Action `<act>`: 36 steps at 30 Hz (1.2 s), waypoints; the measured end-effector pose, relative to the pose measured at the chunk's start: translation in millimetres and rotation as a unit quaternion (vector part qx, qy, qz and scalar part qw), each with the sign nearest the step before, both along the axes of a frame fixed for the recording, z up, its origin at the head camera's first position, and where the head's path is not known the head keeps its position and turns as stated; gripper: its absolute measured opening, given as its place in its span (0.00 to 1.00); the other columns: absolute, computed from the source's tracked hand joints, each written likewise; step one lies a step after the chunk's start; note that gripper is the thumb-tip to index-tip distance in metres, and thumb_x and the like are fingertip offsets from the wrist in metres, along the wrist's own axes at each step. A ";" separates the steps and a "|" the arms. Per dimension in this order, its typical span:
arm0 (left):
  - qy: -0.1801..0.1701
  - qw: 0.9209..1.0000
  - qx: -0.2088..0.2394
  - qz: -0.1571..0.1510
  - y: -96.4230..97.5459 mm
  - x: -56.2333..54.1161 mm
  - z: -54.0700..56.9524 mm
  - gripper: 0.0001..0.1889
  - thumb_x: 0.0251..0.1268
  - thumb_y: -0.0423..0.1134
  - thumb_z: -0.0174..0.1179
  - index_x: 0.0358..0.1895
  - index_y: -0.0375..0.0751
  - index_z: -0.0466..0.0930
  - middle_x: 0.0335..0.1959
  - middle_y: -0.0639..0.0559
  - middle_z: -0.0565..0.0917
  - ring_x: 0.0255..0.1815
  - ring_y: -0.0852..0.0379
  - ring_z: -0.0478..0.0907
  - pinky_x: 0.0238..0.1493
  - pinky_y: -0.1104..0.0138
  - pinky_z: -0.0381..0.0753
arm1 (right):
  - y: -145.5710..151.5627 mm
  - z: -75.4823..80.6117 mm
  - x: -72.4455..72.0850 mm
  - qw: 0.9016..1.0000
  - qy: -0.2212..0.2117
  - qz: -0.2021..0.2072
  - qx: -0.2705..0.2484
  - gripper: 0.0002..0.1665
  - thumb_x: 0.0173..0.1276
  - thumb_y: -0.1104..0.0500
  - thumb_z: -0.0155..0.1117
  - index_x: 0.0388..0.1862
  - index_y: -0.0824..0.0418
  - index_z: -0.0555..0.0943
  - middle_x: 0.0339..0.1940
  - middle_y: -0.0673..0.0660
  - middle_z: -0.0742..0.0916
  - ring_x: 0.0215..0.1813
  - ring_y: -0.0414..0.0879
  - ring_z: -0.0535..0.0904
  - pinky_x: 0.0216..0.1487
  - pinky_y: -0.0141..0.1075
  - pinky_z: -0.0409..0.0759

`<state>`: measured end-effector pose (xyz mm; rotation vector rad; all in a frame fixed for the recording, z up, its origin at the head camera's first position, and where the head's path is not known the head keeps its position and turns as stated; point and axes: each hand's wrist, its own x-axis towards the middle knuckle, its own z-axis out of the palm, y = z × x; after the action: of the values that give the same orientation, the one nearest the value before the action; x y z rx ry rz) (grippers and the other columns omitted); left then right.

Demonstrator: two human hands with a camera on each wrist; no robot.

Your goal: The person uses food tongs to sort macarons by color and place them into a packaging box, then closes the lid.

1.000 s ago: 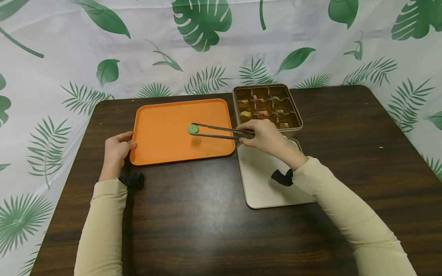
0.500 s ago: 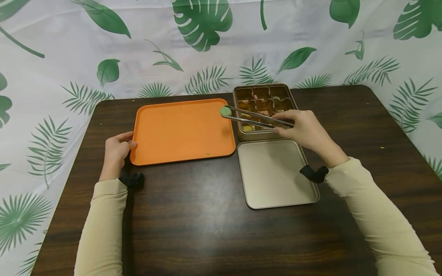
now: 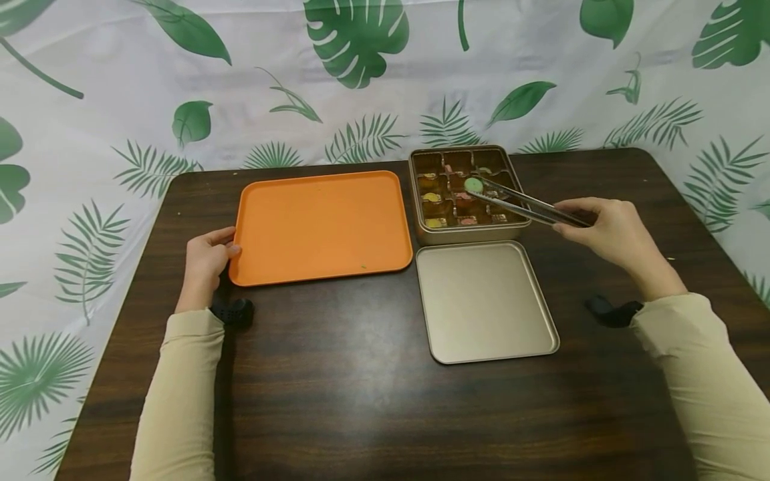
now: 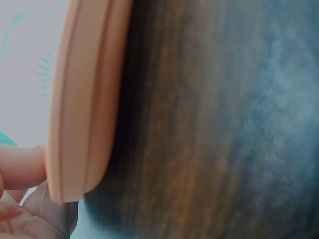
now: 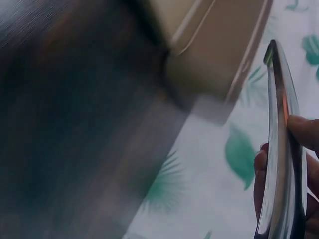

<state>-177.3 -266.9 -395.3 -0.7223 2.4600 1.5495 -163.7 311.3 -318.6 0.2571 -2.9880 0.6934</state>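
In the head view my right hand (image 3: 616, 230) holds metal tongs (image 3: 529, 206), whose tips grip a round green macaron (image 3: 473, 185). The macaron hangs over the middle of a gold tin (image 3: 475, 235) with a divided plastic insert; small yellow, pink and green pieces show in its compartments. My left hand (image 3: 207, 260) pinches the left edge of an orange tray (image 3: 319, 227). The left wrist view has the thumb against the tray's rim (image 4: 82, 124) and other fingers below. In the right wrist view, thumb and fingers lie on both sides of the tongs (image 5: 281, 149).
A flat gold lid (image 3: 487, 300) lies on the dark wooden table (image 3: 361, 401) in front of the tin. The tray stands left of the tin, close beside it. A white leaf-patterned cloth (image 3: 271, 80) hangs behind the table.
My right hand has carried the macaron in the tongs rightward, from above the orange tray to above the tin. My left hand stays on the tray's edge.
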 end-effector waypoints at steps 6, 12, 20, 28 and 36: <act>0.002 1.000 -0.005 0.000 0.5 0.9 1.5 0.27 0.69 0.28 0.48 0.71 0.39 0.61 0.71 0.44 0.67 0.68 0.53 0.67 0.62 0.71 0.74 | 24.9 -7.1 8.2 1.000 -0.017 -0.019 0.015 0.25 0.64 0.53 0.65 0.57 0.64 0.79 0.52 0.73 0.83 0.42 0.48 0.82 0.41 0.40 0.76; 0.004 1.000 0.000 -0.001 0.2 0.5 1.3 0.27 0.70 0.28 0.47 0.72 0.39 0.60 0.71 0.44 0.66 0.69 0.52 0.66 0.65 0.69 0.72 | 38.3 -9.6 16.6 0.998 -0.044 -0.029 0.021 0.27 0.67 0.51 0.63 0.59 0.65 0.76 0.57 0.74 0.79 0.52 0.68 0.75 0.46 0.60 0.72; 0.004 1.000 0.007 0.000 0.3 0.3 1.2 0.27 0.70 0.27 0.47 0.72 0.38 0.60 0.72 0.44 0.65 0.70 0.51 0.65 0.67 0.64 0.70 | 44.9 -10.7 23.6 0.998 -0.047 -0.031 0.022 0.27 0.67 0.52 0.63 0.59 0.66 0.76 0.57 0.75 0.78 0.51 0.69 0.75 0.45 0.61 0.71; 0.004 1.000 0.010 0.004 0.1 1.2 1.4 0.27 0.70 0.27 0.46 0.72 0.38 0.60 0.72 0.43 0.65 0.70 0.50 0.65 0.68 0.63 0.70 | 46.6 -9.7 24.3 0.998 -0.040 -0.030 0.030 0.26 0.65 0.52 0.65 0.58 0.65 0.78 0.54 0.75 0.80 0.43 0.56 0.81 0.40 0.56 0.75; 0.004 1.000 0.007 0.002 0.0 0.8 2.0 0.27 0.70 0.27 0.47 0.72 0.38 0.60 0.72 0.43 0.66 0.70 0.50 0.65 0.68 0.63 0.70 | 47.6 -9.4 23.6 0.997 -0.057 -0.037 0.032 0.29 0.65 0.49 0.65 0.60 0.64 0.77 0.55 0.75 0.80 0.44 0.62 0.80 0.39 0.55 0.77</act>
<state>-176.6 -266.9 -393.3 -0.7209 2.4513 1.5723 -140.1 358.9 -328.0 0.1136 -3.1126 0.6258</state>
